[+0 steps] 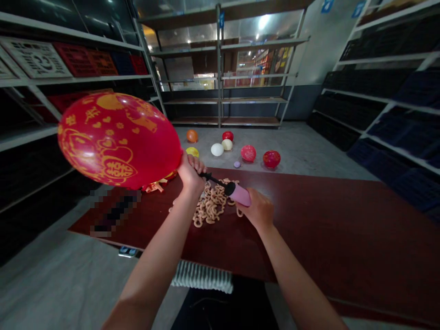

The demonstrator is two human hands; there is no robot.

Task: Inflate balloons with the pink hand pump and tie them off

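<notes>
A large inflated red balloon (151,146) with gold hearts and characters fills the left of the view. My left hand (192,172) is closed at its neck, where the black nozzle of a hand balloon pump (241,195) meets it; the exact join is hidden by my fingers. Round the pump's pink body my right hand (260,210) is wrapped, and the black rod shows between both hands. Below them a heap of small tan rings and curled pieces (209,208) lies on the dark red table (326,215).
Limp coloured balloons (154,186) lie under the red balloon. Several inflated balloons, among them a white one (217,149) and a red one (271,159), rest on the floor beyond the table. Metal shelves (220,98) stand behind, with crates (77,59) at left.
</notes>
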